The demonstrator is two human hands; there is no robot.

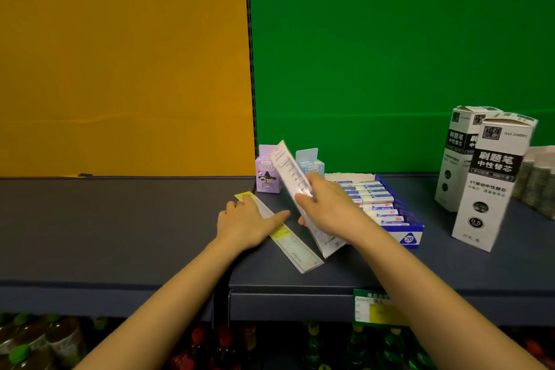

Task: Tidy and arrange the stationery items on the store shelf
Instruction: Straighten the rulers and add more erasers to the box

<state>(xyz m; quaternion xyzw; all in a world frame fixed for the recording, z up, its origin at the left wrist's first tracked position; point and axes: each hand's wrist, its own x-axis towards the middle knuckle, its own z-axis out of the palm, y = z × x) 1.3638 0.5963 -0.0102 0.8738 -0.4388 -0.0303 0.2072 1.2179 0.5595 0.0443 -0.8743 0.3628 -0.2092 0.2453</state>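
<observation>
The blue eraser tray (416, 231) sits on the dark shelf (120, 219), and the work is going on just to its left. The right hand (327, 207) is closed around a packaged ruler, the tilted ruler (286, 167). Its lower end is down on the shelf just beside the tray's front left corner, and its top leans away toward the back wall. I'd guess it is held at that slant so it can be swung down next to its partner.

That partner, the flat ruler (295, 246), lies further left of the tray, running diagonally. The left hand (249, 222) lies on it with fingers straight, pressing rather than gripping, probably to stop it sliding while the second ruler is lined up.

Behind the tray's left end stand a purple box (268, 173) and a pale blue box (310, 165), close together. Well to the tray's right, two tall white refill boxes (486, 189) stand upright, apparently already in place.
</observation>
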